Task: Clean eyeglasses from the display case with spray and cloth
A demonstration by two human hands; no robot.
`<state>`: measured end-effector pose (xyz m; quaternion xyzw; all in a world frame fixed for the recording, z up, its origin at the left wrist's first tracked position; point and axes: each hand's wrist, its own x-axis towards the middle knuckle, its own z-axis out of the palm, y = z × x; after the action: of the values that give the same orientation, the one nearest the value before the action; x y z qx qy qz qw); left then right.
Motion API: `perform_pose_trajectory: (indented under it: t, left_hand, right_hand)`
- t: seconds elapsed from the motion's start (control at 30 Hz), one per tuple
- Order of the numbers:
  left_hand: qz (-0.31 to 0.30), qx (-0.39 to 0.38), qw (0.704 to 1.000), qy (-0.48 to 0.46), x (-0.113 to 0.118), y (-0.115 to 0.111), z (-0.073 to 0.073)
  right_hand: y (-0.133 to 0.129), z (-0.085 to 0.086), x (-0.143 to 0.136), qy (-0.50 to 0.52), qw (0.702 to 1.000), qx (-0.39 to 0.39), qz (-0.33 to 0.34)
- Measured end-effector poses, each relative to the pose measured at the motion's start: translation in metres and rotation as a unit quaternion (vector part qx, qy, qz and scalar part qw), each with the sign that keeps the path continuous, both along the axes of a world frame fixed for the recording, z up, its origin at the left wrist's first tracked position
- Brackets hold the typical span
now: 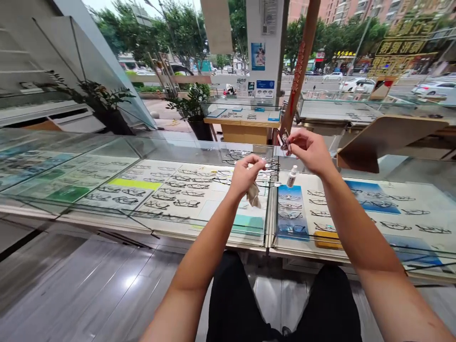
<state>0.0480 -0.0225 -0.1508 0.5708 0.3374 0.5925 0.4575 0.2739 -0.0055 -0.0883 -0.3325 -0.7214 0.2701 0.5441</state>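
Over the glass counter, my left hand (245,175) is closed on a beige cloth (253,194) that hangs below the fingers. My right hand (309,151), a little higher and to the right, pinches a pair of folded glasses (285,141) between thumb and fingers. A small white spray bottle (292,176) stands upright on the glass top just below my right hand. Beside my left hand, several glasses frames (235,156) lie at the counter's far side.
Rows of glasses (187,186) lie inside the glass display counter (268,237). A brown wooden board (384,140) slants up at the right. Potted plants (194,107) and another display table (245,122) stand beyond the counter.
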Motion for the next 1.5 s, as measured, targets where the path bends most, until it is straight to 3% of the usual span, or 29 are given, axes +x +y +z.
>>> perform_pose_trajectory:
  t: [0.1, 0.23, 0.47, 0.7, 0.83, 0.97, 1.17, 1.33, 1.5]
  left_hand:
    - [-0.026, 0.017, 0.999, 0.007, 0.028, 0.032, 0.007]
    - [-0.054, 0.015, 0.998, 0.035, 0.048, 0.056, -0.001]
    - [-0.091, -0.053, 0.994, 0.03, 0.046, 0.046, -0.017]
    - [-0.112, -0.061, 0.991, 0.041, 0.044, 0.039, -0.02]
    - [-0.091, -0.026, 0.995, 0.032, 0.046, 0.038, -0.021]
    - [-0.086, 0.009, 0.996, 0.03, 0.047, 0.04, -0.023]
    - [-0.102, 0.029, 0.993, 0.05, 0.046, 0.047, -0.031]
    - [-0.102, 0.03, 0.993, 0.057, 0.047, 0.043, -0.027]
    - [-0.134, -0.017, 0.991, 0.023, 0.046, 0.04, -0.021]
  right_hand:
    - [-0.004, -0.02, 0.019, -0.037, 0.998, 0.029, -0.044]
    - [-0.004, -0.044, 0.028, -0.099, 0.992, 0.035, -0.076]
    - [-0.007, -0.065, 0.029, -0.173, 0.976, 0.074, -0.108]
    - [-0.009, -0.076, 0.025, -0.139, 0.981, 0.106, -0.088]
    - [-0.01, -0.079, 0.014, 0.001, 0.997, 0.049, -0.057]
    - [-0.006, -0.083, 0.01, 0.118, 0.991, -0.063, -0.023]
    - [0.005, -0.088, 0.016, 0.138, 0.983, -0.116, 0.024]
    - [0.004, -0.086, 0.016, 0.165, 0.976, -0.129, 0.058]
    - [0.0, -0.078, 0.018, 0.222, 0.942, -0.227, 0.109]
